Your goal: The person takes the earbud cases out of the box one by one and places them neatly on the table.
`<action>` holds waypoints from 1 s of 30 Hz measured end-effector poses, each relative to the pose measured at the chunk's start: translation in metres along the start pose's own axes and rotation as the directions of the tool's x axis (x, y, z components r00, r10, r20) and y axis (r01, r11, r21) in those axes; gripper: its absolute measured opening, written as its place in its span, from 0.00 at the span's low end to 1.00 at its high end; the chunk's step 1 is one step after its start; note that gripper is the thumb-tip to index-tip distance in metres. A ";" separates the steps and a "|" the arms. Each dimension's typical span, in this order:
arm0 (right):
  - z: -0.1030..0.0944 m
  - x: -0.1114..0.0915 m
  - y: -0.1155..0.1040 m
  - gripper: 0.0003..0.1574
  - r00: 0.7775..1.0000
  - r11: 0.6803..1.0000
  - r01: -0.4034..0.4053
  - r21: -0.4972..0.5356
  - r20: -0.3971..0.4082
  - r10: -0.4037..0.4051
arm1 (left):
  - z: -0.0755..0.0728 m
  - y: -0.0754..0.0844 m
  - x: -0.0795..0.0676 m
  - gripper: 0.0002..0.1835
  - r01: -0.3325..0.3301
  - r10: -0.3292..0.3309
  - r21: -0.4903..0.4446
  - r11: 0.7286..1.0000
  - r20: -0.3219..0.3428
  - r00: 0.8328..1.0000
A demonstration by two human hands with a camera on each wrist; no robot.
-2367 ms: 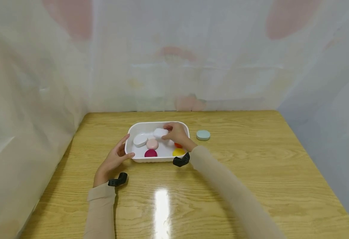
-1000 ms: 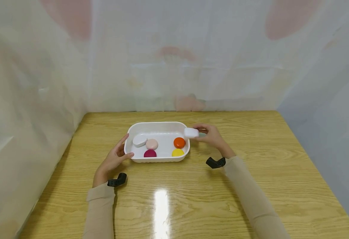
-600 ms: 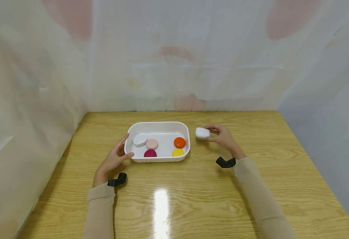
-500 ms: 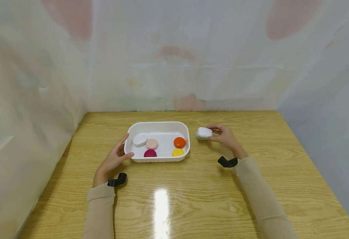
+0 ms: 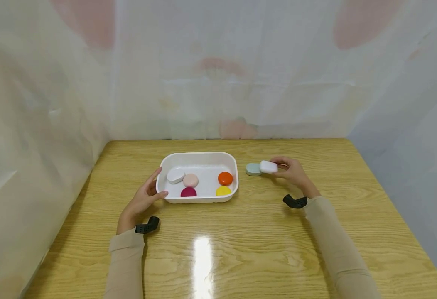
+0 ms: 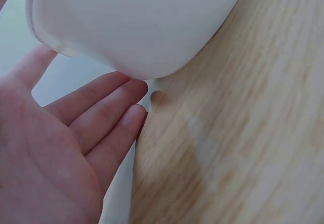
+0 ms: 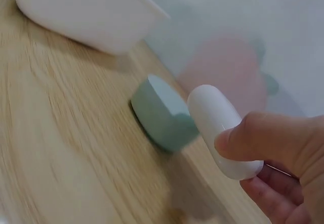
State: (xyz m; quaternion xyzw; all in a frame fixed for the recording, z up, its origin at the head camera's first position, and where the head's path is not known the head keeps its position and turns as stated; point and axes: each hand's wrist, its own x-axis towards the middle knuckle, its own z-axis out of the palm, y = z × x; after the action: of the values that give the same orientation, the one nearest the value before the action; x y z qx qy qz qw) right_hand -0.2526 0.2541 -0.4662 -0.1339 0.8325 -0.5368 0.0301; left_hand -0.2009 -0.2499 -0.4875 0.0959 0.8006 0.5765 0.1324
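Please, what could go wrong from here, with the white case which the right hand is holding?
The right hand pinches the glossy white case above the table, so it might slip and drop.

The green case is very near; lowering the white case could knock it.

The left hand touches the tray at one end; a push might shift it.

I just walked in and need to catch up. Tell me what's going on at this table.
A person's right grip holds a smooth white block, seemingly raised off the table, close to a pale green block outside the white tray. The left grip touches the tray's left end. In the tray are a white oval piece, a pale pink piece, a magenta piece, an orange piece and a yellow piece.
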 end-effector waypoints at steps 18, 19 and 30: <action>-0.021 -0.005 0.020 0.30 0.985 0.985 -0.166 -0.043 0.049 0.168 | 0.000 -0.002 -0.001 0.44 0.007 -0.007 0.013 1.000 -0.003 1.000; -0.021 -0.005 0.020 0.30 0.983 0.984 -0.170 -0.050 0.056 0.173 | 0.000 -0.002 0.000 0.44 0.005 -0.005 0.010 1.000 -0.002 1.000; -0.027 -0.003 0.025 0.31 0.988 0.987 -0.124 -0.106 0.082 0.133 | 0.001 0.001 -0.001 0.45 -0.007 0.007 -0.008 1.000 0.004 1.000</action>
State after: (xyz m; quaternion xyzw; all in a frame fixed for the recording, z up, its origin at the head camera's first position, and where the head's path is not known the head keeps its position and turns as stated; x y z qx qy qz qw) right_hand -0.2598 0.2886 -0.4775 -0.1049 0.8633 -0.4844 0.0952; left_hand -0.1999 -0.2487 -0.4867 0.0994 0.7977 0.5799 0.1323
